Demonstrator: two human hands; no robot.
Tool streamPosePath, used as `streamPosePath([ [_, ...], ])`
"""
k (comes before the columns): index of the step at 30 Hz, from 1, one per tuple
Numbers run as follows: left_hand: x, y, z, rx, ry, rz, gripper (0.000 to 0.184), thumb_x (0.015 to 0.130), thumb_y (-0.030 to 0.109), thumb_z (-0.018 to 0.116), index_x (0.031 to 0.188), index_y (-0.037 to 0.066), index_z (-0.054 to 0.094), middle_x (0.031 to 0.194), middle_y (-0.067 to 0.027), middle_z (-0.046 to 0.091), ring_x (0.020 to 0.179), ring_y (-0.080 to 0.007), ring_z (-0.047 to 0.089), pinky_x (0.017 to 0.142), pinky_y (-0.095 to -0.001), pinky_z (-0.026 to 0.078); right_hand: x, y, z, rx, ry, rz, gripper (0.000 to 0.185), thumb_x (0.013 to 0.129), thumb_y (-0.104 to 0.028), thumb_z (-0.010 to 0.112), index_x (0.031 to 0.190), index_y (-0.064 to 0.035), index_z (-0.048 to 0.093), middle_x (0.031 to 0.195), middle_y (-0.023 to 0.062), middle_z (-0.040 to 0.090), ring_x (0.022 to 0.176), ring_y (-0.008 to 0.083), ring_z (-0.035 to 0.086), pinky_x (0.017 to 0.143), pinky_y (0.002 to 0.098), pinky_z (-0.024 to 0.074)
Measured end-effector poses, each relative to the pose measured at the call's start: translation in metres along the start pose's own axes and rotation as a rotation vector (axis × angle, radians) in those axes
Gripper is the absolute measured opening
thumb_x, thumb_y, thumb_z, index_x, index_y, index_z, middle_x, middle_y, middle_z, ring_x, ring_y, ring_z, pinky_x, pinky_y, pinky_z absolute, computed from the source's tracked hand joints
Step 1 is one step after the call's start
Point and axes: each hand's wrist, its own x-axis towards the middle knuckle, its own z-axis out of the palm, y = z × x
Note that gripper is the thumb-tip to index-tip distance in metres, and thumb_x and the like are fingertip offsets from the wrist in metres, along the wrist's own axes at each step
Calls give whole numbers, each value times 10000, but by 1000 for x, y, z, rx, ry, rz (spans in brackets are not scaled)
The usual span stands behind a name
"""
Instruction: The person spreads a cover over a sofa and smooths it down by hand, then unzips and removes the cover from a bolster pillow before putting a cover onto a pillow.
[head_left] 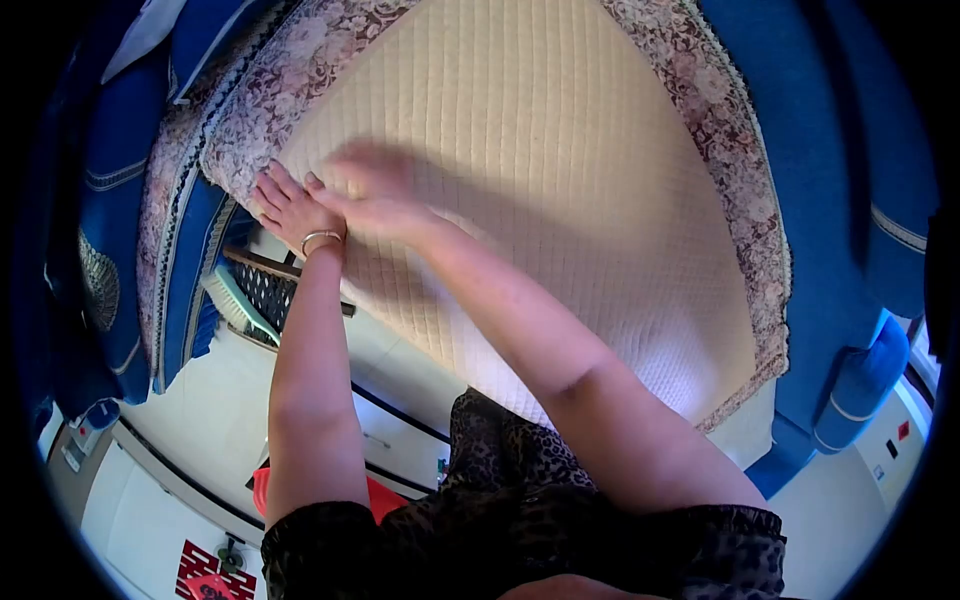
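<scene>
Dark leopard-print clothing with short sleeves (530,515) fills the six o'clock edge, and two bare forearms reach up from it toward ten o'clock. Farther out, a large cream quilted fabric cover (560,130) spreads from the middle of the view up to twelve o'clock and down toward four. At its ten o'clock edge is the left hand (292,208), a thin metallic bangle (320,234) round its wrist, its fingers extended and slightly apart, its grip loose with nothing visible in it. Just beside it, on the three o'clock side, the right hand (375,190) is blurred over the cover; whether its grip is open or has hold of the fabric, I cannot tell. Pink-and-brown floral fabric (290,85) shows beneath the cover, between ten and eleven o'clock and again from one to four. Blue cloth furnishings (830,170) stand at three o'clock, with more blue cloth near nine. Closer in at nine o'clock, a pale green brush (238,300) rests against a dark lattice-sided object (262,288), above a pale floor (225,395) at eight.
</scene>
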Motion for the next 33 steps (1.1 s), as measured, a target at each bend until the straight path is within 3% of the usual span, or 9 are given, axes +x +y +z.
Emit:
streamPosePath([
  [2,-3,1,-4,27,22,49,622,944,424,352,1485,151,211,1542,-124,163,1421,-342,116,1115,-538,151,16,-27,0,615,-167,-20,735,830,-402,642,1412,-58,353,1454,199,345,1365,338,295,1139,420,167],
  [7,-2,4,-1,-19,109,63,620,947,420,348,1483,138,213,1537,-141,167,1416,-360,117,1105,-556,157,27,41,-116,-466,1090,147,728,874,-396,556,1436,-17,288,1536,214,125,1442,309,41,1141,513,8],
  [9,-4,6,0,-30,91,47,629,946,429,347,1483,133,211,1536,-142,168,1415,-364,119,1099,-566,150,55,71,-105,-820,1044,423,682,888,-426,535,1418,-40,346,1543,212,87,1444,305,9,1137,522,-4],
  [16,-3,3,0,-24,96,36,619,951,421,342,1490,152,199,1545,-126,156,1414,-351,129,1108,-550,132,103,-51,-58,-55,334,-245,738,829,-523,583,1381,-66,406,1477,185,313,1386,342,247,1144,495,82],
  [20,-3,4,1,-49,90,16,629,946,415,352,1495,159,182,1549,-124,141,1419,-349,113,1111,-550,120,141,20,-150,-674,1096,8,854,823,-556,556,1425,-4,308,1505,233,206,1427,335,76,1134,515,10],
  [25,-4,4,5,-57,84,22,638,946,417,369,1500,177,164,1553,-123,123,1429,-335,81,1112,-552,116,132,-21,-44,-206,1,-141,704,882,-627,435,1411,-163,407,1514,204,220,1398,275,242,1141,439,142],
  [26,-4,2,10,8,72,21,646,943,429,378,1498,173,169,1552,-124,127,1429,-334,85,1111,-549,122,96,-54,-25,473,-279,-41,701,903,-610,435,1392,-109,426,1469,182,337,1314,239,403,1092,385,281],
  [29,2,-20,40,192,37,43,672,935,464,403,1494,163,184,1549,-126,137,1427,-330,98,1109,-540,138,51,-83,17,867,-530,-269,567,913,-396,555,1322,-22,429,1123,143,651,1037,346,606,956,401,438],
  [33,-5,6,4,26,155,74,646,945,466,372,1478,132,228,1531,-144,187,1412,-345,138,1092,-545,168,3,-8,-68,-187,665,-272,722,770,-356,675,1349,-23,401,1406,206,384,1299,358,349,1106,478,217],
])
